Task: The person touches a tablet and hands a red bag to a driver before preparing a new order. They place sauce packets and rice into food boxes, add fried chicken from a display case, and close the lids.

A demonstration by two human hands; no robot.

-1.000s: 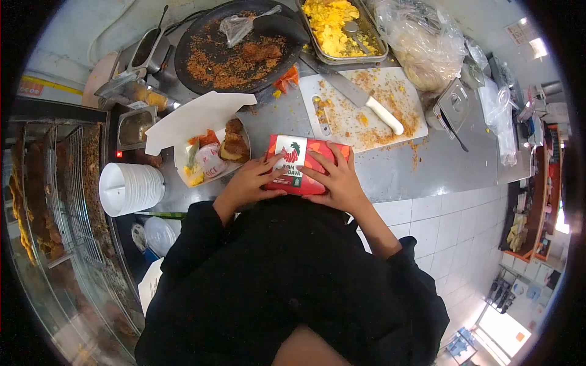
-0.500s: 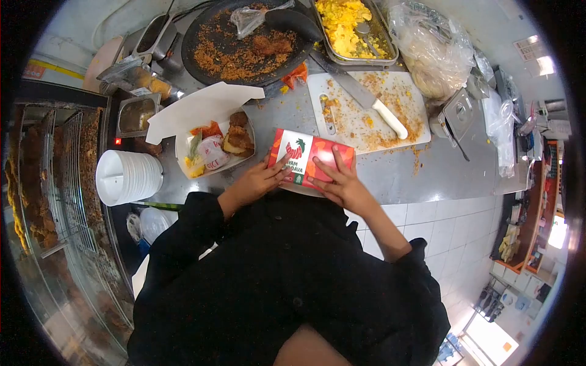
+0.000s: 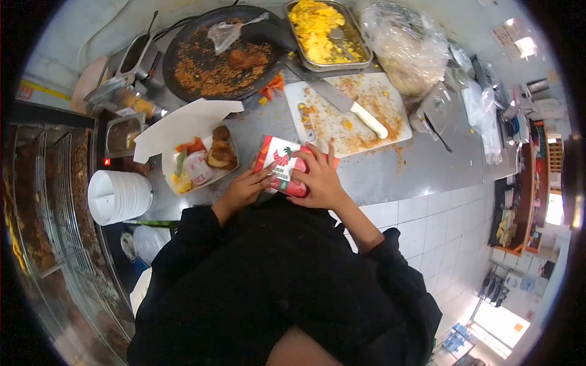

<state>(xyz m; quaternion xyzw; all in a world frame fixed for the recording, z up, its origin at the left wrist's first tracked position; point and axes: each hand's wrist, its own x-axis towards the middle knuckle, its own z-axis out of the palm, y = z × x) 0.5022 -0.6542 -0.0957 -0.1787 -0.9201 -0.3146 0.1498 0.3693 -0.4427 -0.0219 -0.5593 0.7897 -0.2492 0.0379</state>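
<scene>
Since a second ago both hands have closed in on the red printed box near the front edge of the counter: the right hand spreads over its right half, the left hand presses its left end. Shutting the box seems in hand; next, probably, firm pressure on the flaps. Hands hide the closure.

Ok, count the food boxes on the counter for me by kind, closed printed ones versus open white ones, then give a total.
Closed red printed box, under both hands: 1
Open white box with food: 1
Total: 2
</scene>
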